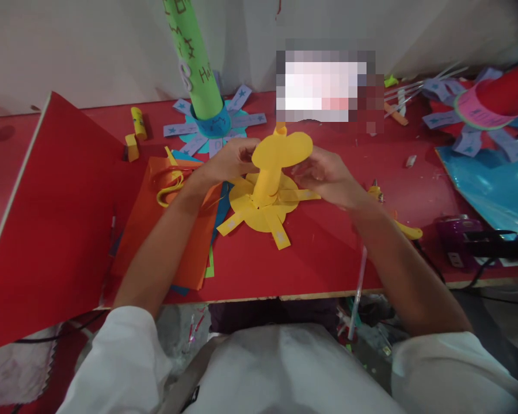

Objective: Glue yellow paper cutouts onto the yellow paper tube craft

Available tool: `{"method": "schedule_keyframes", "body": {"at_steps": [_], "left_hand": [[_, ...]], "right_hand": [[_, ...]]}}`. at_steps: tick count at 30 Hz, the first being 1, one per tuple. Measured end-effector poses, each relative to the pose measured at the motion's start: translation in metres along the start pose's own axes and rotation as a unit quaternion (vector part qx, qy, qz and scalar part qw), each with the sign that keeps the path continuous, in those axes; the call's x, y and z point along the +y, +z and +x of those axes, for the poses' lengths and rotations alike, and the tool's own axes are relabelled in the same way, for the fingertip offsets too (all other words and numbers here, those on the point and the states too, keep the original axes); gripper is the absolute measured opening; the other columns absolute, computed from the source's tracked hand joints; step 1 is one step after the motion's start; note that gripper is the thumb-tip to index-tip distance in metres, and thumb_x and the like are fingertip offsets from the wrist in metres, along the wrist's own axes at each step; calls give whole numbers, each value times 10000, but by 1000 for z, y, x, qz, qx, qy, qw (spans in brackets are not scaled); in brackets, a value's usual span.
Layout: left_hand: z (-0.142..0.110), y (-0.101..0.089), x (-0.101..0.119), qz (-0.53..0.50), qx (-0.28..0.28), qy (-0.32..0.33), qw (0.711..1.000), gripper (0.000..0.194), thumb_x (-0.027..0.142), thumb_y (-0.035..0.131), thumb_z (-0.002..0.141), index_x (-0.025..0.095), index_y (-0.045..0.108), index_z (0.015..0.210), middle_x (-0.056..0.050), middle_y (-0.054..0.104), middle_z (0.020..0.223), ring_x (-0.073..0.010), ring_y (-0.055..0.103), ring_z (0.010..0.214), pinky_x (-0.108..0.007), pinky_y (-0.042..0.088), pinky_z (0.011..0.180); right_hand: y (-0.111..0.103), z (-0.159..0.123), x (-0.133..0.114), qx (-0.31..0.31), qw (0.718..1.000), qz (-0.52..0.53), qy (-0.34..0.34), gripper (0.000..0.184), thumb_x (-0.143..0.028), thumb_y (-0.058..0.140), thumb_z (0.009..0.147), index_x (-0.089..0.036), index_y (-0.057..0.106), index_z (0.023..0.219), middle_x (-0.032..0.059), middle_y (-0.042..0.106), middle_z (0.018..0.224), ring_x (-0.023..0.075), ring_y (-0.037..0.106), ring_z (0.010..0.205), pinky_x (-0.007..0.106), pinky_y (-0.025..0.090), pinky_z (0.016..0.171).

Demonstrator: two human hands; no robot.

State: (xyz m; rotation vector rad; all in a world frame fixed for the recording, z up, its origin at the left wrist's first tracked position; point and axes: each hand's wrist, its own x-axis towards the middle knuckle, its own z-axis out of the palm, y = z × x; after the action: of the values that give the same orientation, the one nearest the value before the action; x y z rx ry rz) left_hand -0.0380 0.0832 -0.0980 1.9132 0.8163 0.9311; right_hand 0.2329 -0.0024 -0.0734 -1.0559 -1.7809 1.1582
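Note:
A yellow paper craft stands on the red table: a rolled paper tube (268,183) rises from a scalloped yellow base (259,221) with strips radiating out. Around the tube's upper part sits a rounded yellow paper cutout (282,150). My left hand (236,157) grips the cutout's left edge, its fingertips partly hidden behind the paper. On the opposite side, my right hand (327,177) has curled fingers at the cutout's right edge, above one of the base strips.
Orange paper sheets (194,253) and yellow-handled scissors (169,194) lie left. A green paper tube (198,69) on a blue base stands behind. A red board (56,218) leans at left. At right are a glue gun (408,231) and a purple device (457,236).

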Motion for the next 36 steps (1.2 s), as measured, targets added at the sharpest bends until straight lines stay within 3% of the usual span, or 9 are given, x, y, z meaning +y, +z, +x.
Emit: {"method": "schedule_keyframes", "body": {"at_steps": [4,9,12,19,23,27,32,36], "left_hand": [[-5,2,-4,-56,-45,-10,997,603,741,904,715,232,675,945,-32,738,905,-243,761,860,-430,660,786],[-13,5,8,-56,-16,7,998,615,687,938,749,228,685,1071,-67,775,1043,-273,769,1006,-448,646,914],[-18,5,11,-41,6,25,999,623,670,952,766,213,696,1103,-84,769,1107,-279,744,1110,-470,619,1033],[-32,4,17,-86,35,-17,996,761,626,942,824,275,600,1406,16,676,922,-165,695,884,-345,589,821],[-40,11,37,-118,73,-33,990,779,548,960,822,352,568,1466,26,642,895,-180,709,867,-346,602,808],[-44,16,56,-89,95,-29,991,800,559,907,880,387,488,1540,-12,702,1030,-244,771,1038,-407,651,910],[-47,16,71,-34,118,16,992,536,546,852,950,334,625,1387,-44,723,1143,-257,767,1120,-423,666,949],[-52,19,69,28,151,38,987,273,499,778,1000,268,741,1141,-41,735,1107,-199,753,1023,-341,658,865]], "right_hand": [[12,-17,-10,14,999,-11,-36,592,-499,881,872,-372,682,1416,63,709,1475,299,722,1279,455,638,1012],[42,-11,-28,84,993,-64,-47,456,-578,885,875,-319,750,1226,75,785,1301,328,743,1214,508,624,1059],[47,-4,-34,91,992,-68,-51,380,-598,870,885,-312,768,1114,64,812,1181,323,762,1117,533,628,1042],[21,6,-33,71,996,2,-44,390,-578,923,816,-304,784,1056,38,820,1153,292,774,1089,497,643,1036],[4,11,-40,46,996,19,-77,358,-572,899,843,-331,804,1090,10,817,1204,270,768,1142,452,637,1069],[-7,12,-54,4,995,3,-98,338,-560,882,875,-325,821,1109,10,802,1226,275,762,1186,453,624,1112],[-17,18,-64,-2,996,-45,-81,427,-617,929,813,-328,827,1110,30,794,1185,327,737,1252,496,631,1116],[-23,25,-52,-31,987,-64,-144,418,-649,858,884,-344,812,1166,20,801,1209,309,759,1168,528,645,1095]]}}
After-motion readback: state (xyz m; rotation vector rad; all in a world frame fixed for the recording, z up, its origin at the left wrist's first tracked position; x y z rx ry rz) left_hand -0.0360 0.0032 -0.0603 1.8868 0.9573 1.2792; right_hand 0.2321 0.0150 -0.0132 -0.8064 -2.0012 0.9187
